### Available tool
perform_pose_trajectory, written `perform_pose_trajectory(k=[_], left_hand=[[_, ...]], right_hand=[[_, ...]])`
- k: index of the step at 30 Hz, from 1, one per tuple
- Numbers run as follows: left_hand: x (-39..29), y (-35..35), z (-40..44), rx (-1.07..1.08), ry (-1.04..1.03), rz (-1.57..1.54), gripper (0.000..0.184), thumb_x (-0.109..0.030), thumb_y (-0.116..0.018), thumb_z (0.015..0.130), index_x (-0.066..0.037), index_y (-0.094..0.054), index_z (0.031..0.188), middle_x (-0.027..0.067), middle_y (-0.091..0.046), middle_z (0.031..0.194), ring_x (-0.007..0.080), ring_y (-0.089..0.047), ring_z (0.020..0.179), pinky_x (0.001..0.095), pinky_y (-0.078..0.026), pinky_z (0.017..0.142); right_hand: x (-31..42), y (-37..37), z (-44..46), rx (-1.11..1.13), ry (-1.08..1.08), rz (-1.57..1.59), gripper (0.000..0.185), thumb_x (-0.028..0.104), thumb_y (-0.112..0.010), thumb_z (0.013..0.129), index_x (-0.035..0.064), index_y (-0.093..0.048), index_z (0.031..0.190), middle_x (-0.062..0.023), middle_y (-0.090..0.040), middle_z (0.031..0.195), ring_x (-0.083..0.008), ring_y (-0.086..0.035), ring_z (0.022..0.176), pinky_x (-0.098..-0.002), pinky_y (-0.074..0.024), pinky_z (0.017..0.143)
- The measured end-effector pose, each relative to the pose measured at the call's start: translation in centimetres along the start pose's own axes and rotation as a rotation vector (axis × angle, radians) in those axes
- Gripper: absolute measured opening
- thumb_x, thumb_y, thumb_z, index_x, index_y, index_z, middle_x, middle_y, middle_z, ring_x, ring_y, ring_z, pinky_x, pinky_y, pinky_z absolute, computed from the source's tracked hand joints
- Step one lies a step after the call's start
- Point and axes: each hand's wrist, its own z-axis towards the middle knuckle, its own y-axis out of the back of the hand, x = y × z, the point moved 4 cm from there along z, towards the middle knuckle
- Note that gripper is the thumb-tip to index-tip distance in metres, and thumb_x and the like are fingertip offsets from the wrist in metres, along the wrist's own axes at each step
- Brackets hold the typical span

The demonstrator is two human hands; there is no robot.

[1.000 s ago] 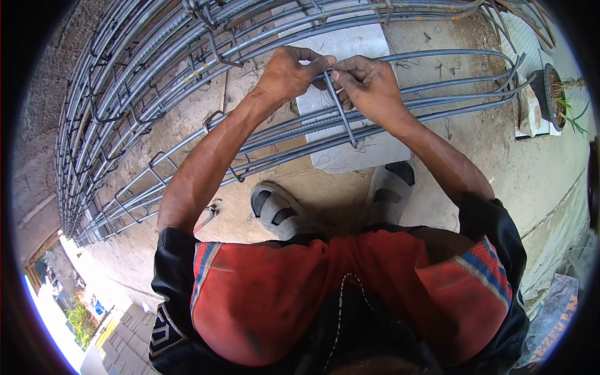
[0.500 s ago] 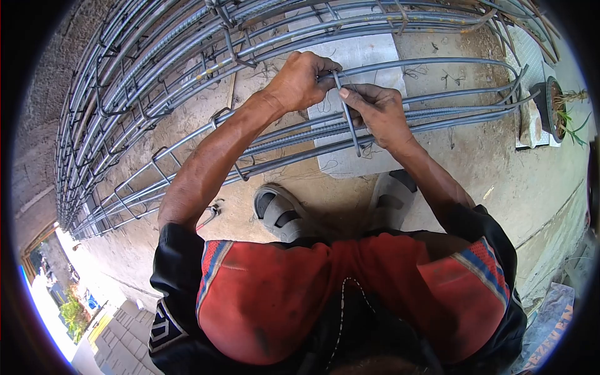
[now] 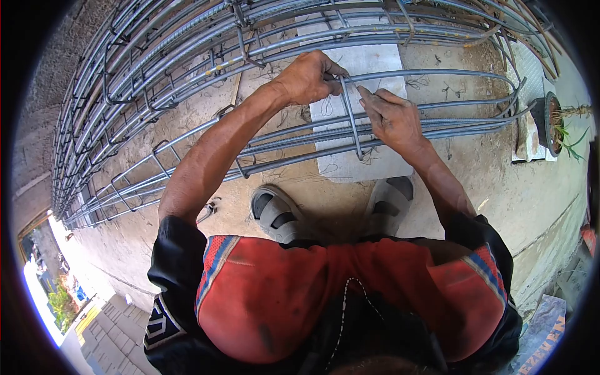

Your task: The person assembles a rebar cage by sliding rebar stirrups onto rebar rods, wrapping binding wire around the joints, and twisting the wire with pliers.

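My left hand (image 3: 312, 78) is closed at the upper end of a steel stirrup (image 3: 352, 122), where it meets the top long rebar (image 3: 431, 73). Its fingertips and thumb press together around that corner; the exact grip is partly hidden. Just right of the stirrup is my right hand (image 3: 397, 122), thumb and fingers drawn together and pointing at the same corner. Anything thin between those fingertips is too small to make out. The stirrup crosses several parallel bars, and its lower end rests by the nearest rebar (image 3: 281, 164).
Finished rebar cages (image 3: 169, 75) lie along the far and left side. A pale sheet (image 3: 356, 169) lies beneath the bars, with loose tie wires (image 3: 453, 92) on the floor. A potted plant (image 3: 553, 125) stands at right. Pliers-like tool (image 3: 209, 209) lies near my left foot.
My right hand has drawn back slightly right and down, its thumb coming off the stirrup. My left hand stays at the stirrup's upper corner. The view has shifted slightly.
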Motion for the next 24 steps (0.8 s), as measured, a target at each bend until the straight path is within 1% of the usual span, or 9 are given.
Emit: perform_pose_trajectory(k=[3,6,9,12,16,19,22,24], left_hand=[[0.1,0.1,0.0,0.021,-0.035,-0.067,0.032,-0.011,-0.064,0.078,-0.001,-0.064,0.108,0.0129,-0.069,0.081,0.0146,-0.061,0.063,0.0281,-0.049,0.060],[0.2,0.5,0.0,0.072,0.123,-0.299,0.029,-0.022,-0.063,0.082,0.001,-0.067,0.100,0.0097,-0.068,0.073,0.0105,-0.055,0.052,0.0259,-0.044,0.047],[-1.3,1.1,-0.3,0.067,0.264,-0.193,0.036,-0.034,-0.061,0.085,0.000,-0.070,0.089,0.0070,-0.065,0.065,0.0082,-0.048,0.045,0.0232,-0.036,0.039],[-0.9,0.6,-0.1,0.027,0.118,-0.202,0.036,-0.036,-0.064,0.084,0.000,-0.070,0.081,0.0063,-0.064,0.063,0.0087,-0.049,0.045,0.0210,-0.035,0.038],[-0.5,0.5,-0.2,0.007,0.224,-0.350,0.027,-0.026,-0.069,0.080,0.001,-0.069,0.087,0.0069,-0.064,0.064,0.0081,-0.050,0.045,0.0196,-0.035,0.037],[0.3,0.3,-0.1,-0.018,0.266,-0.400,0.026,-0.020,-0.070,0.078,0.002,-0.069,0.091,0.0076,-0.065,0.066,0.0080,-0.050,0.045,0.0196,-0.035,0.037],[0.2,0.2,0.1,-0.045,0.267,-0.396,0.027,-0.018,-0.070,0.078,0.004,-0.068,0.094,0.0087,-0.065,0.067,0.0082,-0.049,0.045,0.0200,-0.036,0.038],[0.2,0.1,0.0,-0.060,0.254,-0.377,0.028,-0.018,-0.070,0.078,0.004,-0.068,0.094,0.0093,-0.065,0.067,0.0082,-0.048,0.044,0.0204,-0.037,0.039]], right_hand=[[-0.4,0.6,0.4,0.000,0.038,-0.033,0.029,0.005,-0.064,0.078,0.0044,-0.065,0.107,-0.0106,-0.063,0.077,-0.0213,-0.060,0.059,-0.0309,-0.0494,0.053],[0.0,0.8,0.5,-0.026,0.086,-0.065,0.029,0.005,-0.065,0.077,0.0063,-0.065,0.107,-0.0093,-0.063,0.075,-0.0203,-0.060,0.060,-0.0301,-0.0504,0.053],[0.5,0.8,0.4,-0.029,0.112,-0.091,0.031,0.004,-0.066,0.076,0.0068,-0.065,0.107,-0.0081,-0.062,0.075,-0.0192,-0.061,0.060,-0.0290,-0.0514,0.054],[0.6,0.9,0.1,-0.033,0.158,-0.115,0.035,0.004,-0.067,0.073,0.0069,-0.064,0.107,-0.0073,-0.062,0.076,-0.0187,-0.062,0.061,-0.0284,-0.0516,0.054],[0.7,0.7,-0.1,-0.047,0.189,-0.114,0.035,0.003,-0.067,0.072,0.0062,-0.064,0.107,-0.0069,-0.063,0.077,-0.0204,-0.061,0.062,-0.0293,-0.0517,0.054],[0.4,-0.5,0.2,0.056,0.232,-0.157,0.031,0.004,-0.064,0.074,0.0062,-0.065,0.105,-0.0074,-0.062,0.078,-0.0231,-0.062,0.062,-0.0313,-0.0522,0.056],[-1.2,-1.5,0.6,0.067,0.128,-0.159,0.033,0.010,-0.062,0.071,0.0061,-0.063,0.103,-0.0080,-0.062,0.080,-0.0266,-0.062,0.067,-0.0353,-0.0521,0.060],[-2.3,-2.2,1.1,0.011,0.074,-0.063,0.027,0.009,-0.062,0.071,0.0068,-0.065,0.098,-0.0101,-0.064,0.080,-0.0280,-0.063,0.068,-0.0365,-0.0523,0.060]])
